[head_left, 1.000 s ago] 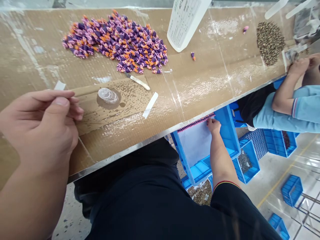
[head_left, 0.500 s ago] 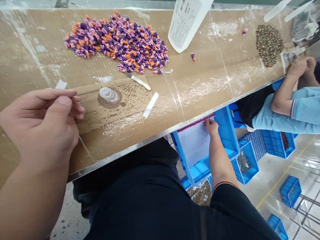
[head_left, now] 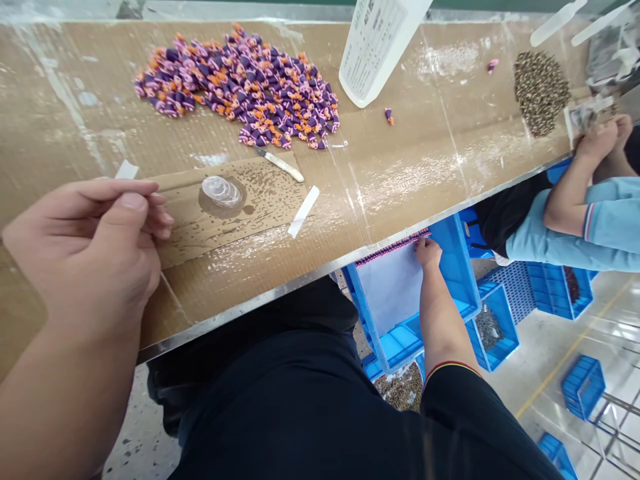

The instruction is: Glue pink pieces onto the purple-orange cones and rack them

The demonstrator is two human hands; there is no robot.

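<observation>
My left hand (head_left: 110, 240) is over the left part of the bench, thumb pressed against the curled fingers; anything pinched there is hidden. Beside it lies a strip of cardboard (head_left: 190, 233) spotted with wet drops, bearing a small clear round dish (head_left: 221, 191) and a white-handled craft knife (head_left: 283, 166). Lower right, my right hand (head_left: 429, 253) reaches into a blue crate (head_left: 453, 267) lined with a white sheet (head_left: 393, 287). Its bent fingertips touch the end of a row of small purple-and-pink pieces (head_left: 385, 252) along the crate's far side. What those fingers grip is too small to tell.
A heap of small purple, pink and orange pieces (head_left: 240, 87) covers the bench's back left. Near it leans a white plastic container (head_left: 377, 53). A pile of brownish bits (head_left: 543, 93) lies before a co-worker's hands (head_left: 603, 137). More blue crates (head_left: 583, 387) stand on the floor.
The whole view has shifted slightly. Both hands keep nearly the same pose and place; nothing is visibly picked up or released.
</observation>
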